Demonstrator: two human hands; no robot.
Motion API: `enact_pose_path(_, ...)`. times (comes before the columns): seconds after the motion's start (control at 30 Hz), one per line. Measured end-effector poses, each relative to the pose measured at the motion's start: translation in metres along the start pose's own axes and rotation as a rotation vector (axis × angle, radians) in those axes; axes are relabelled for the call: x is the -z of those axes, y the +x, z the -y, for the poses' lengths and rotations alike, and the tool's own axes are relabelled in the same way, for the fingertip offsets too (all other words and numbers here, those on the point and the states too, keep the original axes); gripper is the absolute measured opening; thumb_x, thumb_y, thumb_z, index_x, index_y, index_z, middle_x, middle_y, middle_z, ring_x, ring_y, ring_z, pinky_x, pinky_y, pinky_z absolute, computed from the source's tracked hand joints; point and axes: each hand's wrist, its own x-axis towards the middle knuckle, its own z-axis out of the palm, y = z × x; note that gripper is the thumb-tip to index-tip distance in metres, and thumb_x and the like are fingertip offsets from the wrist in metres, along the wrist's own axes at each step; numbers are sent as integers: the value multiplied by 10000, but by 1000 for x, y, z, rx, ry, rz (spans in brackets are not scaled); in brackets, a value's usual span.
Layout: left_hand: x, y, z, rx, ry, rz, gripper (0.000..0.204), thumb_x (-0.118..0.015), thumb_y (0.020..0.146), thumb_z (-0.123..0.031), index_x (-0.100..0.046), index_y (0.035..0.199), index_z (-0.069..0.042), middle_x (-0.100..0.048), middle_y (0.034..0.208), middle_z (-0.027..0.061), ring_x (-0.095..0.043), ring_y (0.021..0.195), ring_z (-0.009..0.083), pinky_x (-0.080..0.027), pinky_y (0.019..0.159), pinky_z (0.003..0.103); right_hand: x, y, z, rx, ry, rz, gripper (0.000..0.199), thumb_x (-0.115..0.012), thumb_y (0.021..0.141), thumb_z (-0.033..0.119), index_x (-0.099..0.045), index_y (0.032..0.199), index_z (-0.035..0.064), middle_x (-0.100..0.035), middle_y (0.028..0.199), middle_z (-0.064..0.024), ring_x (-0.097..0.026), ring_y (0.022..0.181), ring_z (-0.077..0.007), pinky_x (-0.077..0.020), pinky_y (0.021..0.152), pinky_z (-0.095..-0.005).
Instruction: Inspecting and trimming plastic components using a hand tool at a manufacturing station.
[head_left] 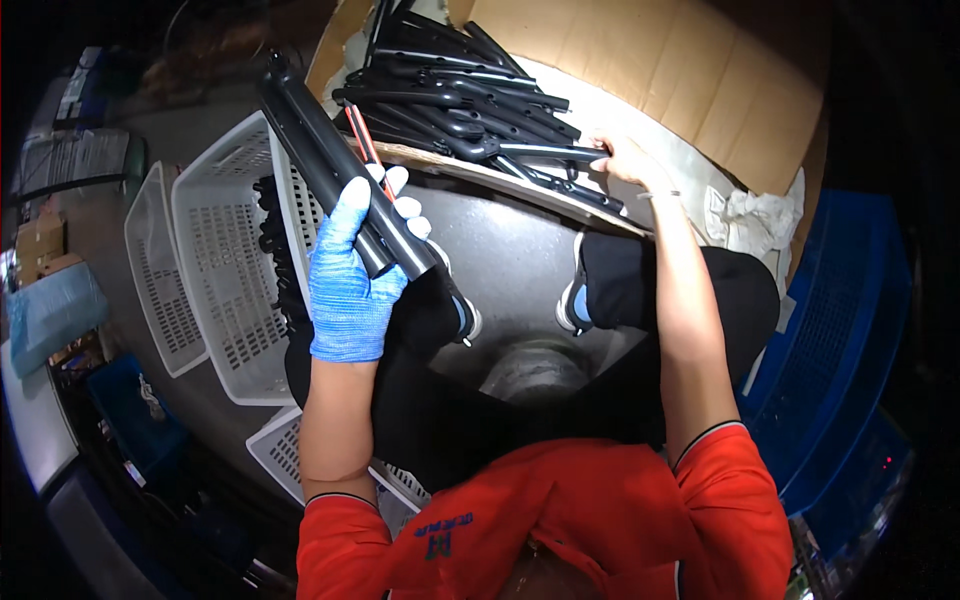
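My left hand [352, 270], in a blue and white work glove, grips a bundle of long black plastic bars [330, 160] that points up and to the left. A thin red-handled tool [362, 145] is pinched along the bundle under the fingers. My bare right hand [625, 160] reaches forward to a heap of similar black bars [470, 100] lying on a cardboard sheet [660, 70]; its fingers rest on the bar nearest me.
White perforated plastic baskets [215, 260] stand at my left, one holding more black parts [275, 250]. A blue crate [850, 330] is at my right. My shoes [575, 295] rest on the dark floor below the cardboard.
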Motion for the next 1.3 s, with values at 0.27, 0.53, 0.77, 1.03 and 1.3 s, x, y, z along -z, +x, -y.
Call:
enact_pose_path(0.27,14,0,3,0,-61,27,320,-576,912,-246,-530,1162,-53,-595,1067,118,-611,836,192,-553,734,324,80,-5,49,58,-24,165,261,-682,647,-58,-568,873,7,-560,762,20,-500,716,-99,-422,653,-243)
enact_pose_path(0.53,9,7,11,-9,-25,94,324,-553,921,-246,-504,1180,-57,-583,1054,114,-605,875,194,-539,761,342,-8,95,100,249,-130,-273,310,-712,730,140,-652,1026,70,-677,890,-98,-632,861,-238,-482,781,-314)
enact_pose_path(0.77,8,1,5,-11,12,64,353,-573,905,-284,-518,1160,-46,-582,1051,91,-596,855,177,-518,748,310,-91,111,181,484,-242,-525,220,-657,778,168,-678,978,80,-648,933,-154,-616,886,-338,-473,844,-407)
enact_pose_path(1.03,1,-9,-4,103,-21,2,366,-561,906,-343,-552,1145,-66,-605,991,62,-604,819,167,-508,700,274,-46,177,108,151,-38,-683,257,-581,837,155,-618,1037,-1,-613,1016,-232,-549,1011,-381,-427,905,-418)
enact_pose_path(1.3,-7,-8,-6,142,-84,45,305,-584,902,-294,-561,1100,-63,-603,989,60,-616,780,165,-515,654,271,-19,223,78,-212,16,-178,358,-607,877,311,-631,1019,-17,-655,980,-185,-625,924,-282,-466,837,-360)
